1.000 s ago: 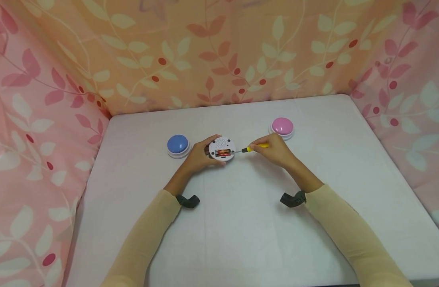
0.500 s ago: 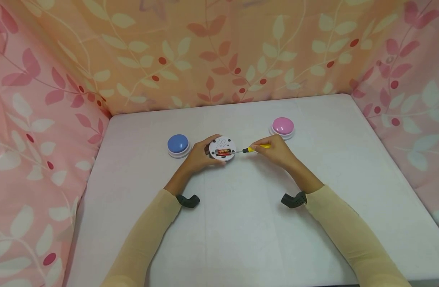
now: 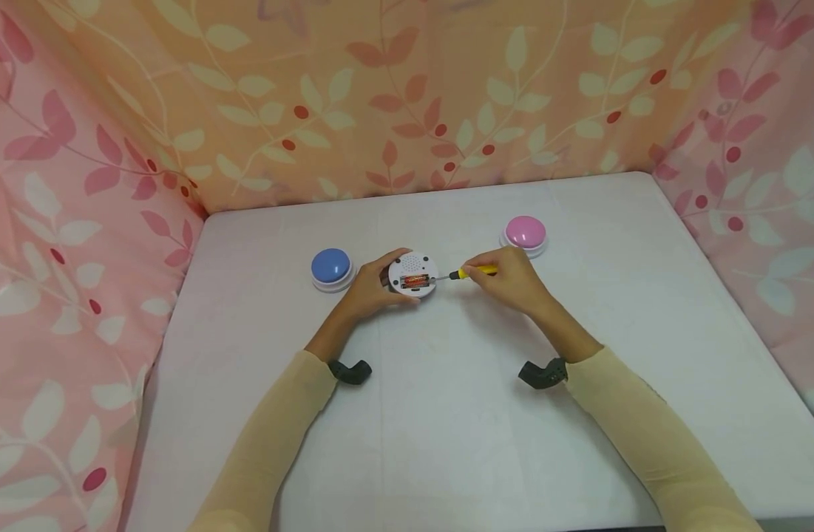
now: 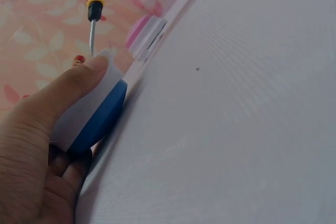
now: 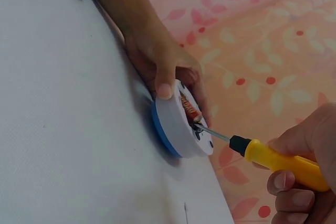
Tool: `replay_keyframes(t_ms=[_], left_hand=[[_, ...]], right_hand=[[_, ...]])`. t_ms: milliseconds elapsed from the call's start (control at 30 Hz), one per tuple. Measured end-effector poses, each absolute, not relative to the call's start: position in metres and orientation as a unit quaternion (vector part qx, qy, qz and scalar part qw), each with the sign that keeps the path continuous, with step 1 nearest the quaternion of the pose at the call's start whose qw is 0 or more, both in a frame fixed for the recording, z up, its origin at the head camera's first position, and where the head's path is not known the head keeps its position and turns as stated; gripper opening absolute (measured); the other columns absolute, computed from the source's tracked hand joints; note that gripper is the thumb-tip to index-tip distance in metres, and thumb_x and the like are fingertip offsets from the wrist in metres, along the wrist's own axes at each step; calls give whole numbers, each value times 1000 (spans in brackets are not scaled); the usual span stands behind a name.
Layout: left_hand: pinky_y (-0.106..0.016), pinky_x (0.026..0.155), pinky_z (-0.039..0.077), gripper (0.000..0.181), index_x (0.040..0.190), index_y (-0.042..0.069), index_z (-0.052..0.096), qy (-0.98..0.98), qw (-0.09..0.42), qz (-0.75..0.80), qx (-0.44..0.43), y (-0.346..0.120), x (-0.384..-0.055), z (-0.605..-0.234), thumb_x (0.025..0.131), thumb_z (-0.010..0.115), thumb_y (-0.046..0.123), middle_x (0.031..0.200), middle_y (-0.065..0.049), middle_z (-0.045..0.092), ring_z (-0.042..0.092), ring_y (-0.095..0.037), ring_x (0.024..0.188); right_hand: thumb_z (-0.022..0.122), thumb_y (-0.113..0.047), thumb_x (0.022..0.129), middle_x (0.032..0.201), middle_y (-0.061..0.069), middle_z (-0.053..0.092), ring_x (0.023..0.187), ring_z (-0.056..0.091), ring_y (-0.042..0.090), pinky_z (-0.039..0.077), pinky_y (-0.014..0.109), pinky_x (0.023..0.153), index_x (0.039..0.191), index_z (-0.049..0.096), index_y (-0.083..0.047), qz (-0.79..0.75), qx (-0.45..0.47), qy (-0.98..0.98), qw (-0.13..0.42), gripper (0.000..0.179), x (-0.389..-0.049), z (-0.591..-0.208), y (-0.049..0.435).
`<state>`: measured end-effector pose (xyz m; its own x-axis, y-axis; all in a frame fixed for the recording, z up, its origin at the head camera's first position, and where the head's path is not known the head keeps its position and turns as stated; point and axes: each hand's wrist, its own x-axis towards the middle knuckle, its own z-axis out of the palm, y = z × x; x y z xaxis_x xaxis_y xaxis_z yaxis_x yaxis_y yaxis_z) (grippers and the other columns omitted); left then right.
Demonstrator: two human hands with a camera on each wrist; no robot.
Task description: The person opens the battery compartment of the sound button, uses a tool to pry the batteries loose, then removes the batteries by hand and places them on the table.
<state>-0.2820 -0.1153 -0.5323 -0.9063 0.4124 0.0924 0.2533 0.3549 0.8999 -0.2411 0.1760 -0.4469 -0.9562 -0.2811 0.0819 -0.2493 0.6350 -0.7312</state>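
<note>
My left hand (image 3: 372, 287) grips a round white push button (image 3: 413, 264) by its sides, thumb on the near edge. Its underside faces up, and its blue dome (image 5: 166, 135) faces the table. Red batteries (image 3: 415, 281) lie in the uncovered battery compartment. With my right hand (image 3: 509, 277) I hold a screwdriver (image 5: 283, 165) by its yellow handle, fingers curled round it. The metal shaft (image 5: 214, 132) points left, and its tip is at the end of the batteries, by the compartment's edge. In the left wrist view, my thumb (image 4: 68, 87) covers part of the white casing.
A blue-domed push button (image 3: 330, 266) stands just left of my left hand. Another with a pink dome (image 3: 526, 233) is behind my right hand. The white-covered table (image 3: 446, 428) is enclosed by floral curtains (image 3: 407, 96) at the back and both sides.
The screwdriver and right hand shift only slightly, with the tip staying at the battery compartment. My left hand keeps its hold on the upturned button.
</note>
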Motion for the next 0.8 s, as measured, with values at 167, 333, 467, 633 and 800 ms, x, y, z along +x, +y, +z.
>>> replay_keyframes(t_ms=[167,333,467,633,800], left_hand=[[-35,112,43,100,151,33,48,823,74,527,199,-115,-281,-532,64,97,42,151,6,50,51,-13,134],[-35,112,43,101,151,32,48,824,72,525,201,-115,-281,-532,64,97,43,151,5,50,51,-13,134],[-34,112,43,101,151,30,48,821,71,529,203,-115,-282,-532,64,97,42,152,5,50,51,-13,134],[-33,113,42,101,151,29,48,819,73,531,205,-116,-282,-532,64,97,41,152,4,50,50,-13,135],[-33,112,42,101,152,30,48,820,76,529,204,-116,-282,-532,64,97,42,152,5,50,51,-12,134]], right_hand=[[71,-20,96,106,12,76,97,64,27,52,35,76,107,80,-5,-393,-147,908,14,20,-239,-443,174],[71,-19,96,107,13,76,97,64,27,54,36,78,107,80,-5,-393,-136,909,13,19,-238,-442,174],[72,-20,96,108,12,76,95,64,26,55,34,76,107,80,-6,-403,-123,907,7,20,-235,-441,174],[73,-21,95,105,11,76,88,63,25,54,32,70,107,80,-6,-417,-142,898,-1,20,-234,-445,171],[72,-21,95,105,11,76,88,62,24,53,32,70,107,80,-6,-419,-149,896,4,21,-234,-449,167]])
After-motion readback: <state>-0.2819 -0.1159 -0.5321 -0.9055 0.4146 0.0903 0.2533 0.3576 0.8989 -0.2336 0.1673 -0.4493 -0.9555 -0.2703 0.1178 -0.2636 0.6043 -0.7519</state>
